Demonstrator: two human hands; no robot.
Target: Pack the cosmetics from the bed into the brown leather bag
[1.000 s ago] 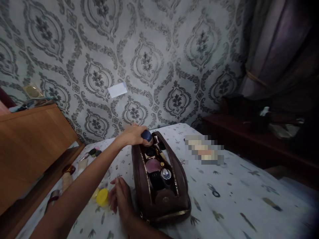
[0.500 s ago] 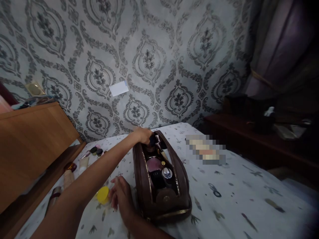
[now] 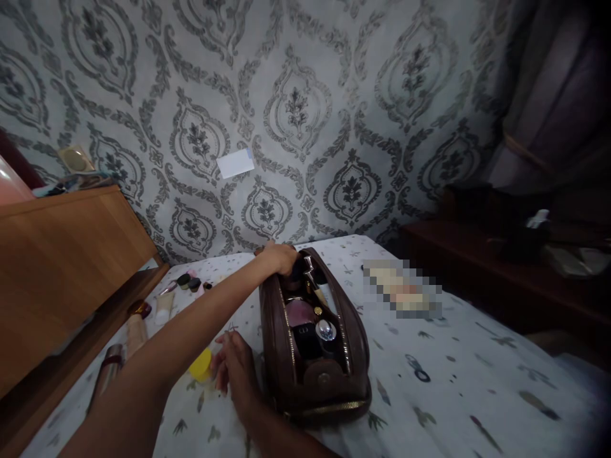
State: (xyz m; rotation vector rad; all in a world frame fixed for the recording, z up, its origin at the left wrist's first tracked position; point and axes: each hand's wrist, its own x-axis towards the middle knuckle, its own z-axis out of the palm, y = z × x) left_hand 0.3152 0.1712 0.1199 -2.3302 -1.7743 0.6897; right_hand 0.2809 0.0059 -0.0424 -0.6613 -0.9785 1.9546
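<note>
A brown zip-top cosmetic bag [image 3: 286, 356] lies open on the patterned bedsheet [image 3: 453, 381], packed with compacts, jars and a brush. My left hand [image 3: 279, 259] reaches to the bag's far end, its fingers curled down over a dark blue-capped jar that is mostly hidden inside the opening. Against the bag's near left side, my right hand [image 3: 233, 372] rests on the sheet with fingers apart and nothing in it. A yellow-lidded jar [image 3: 200, 366] sits just left of those fingers.
More cosmetics lie along the bed's left edge: tubes [image 3: 136, 331], small dark pots [image 3: 184, 280] and a metallic bottle [image 3: 107, 375]. A wooden headboard [image 3: 57, 267] stands left, a dark wooden bench [image 3: 501, 280] right. A blurred patch [image 3: 401, 292] lies beyond the bag.
My left hand has lowered the blue-capped jar from above the bag's far end down into the opening. The right hand has stayed beside the bag.
</note>
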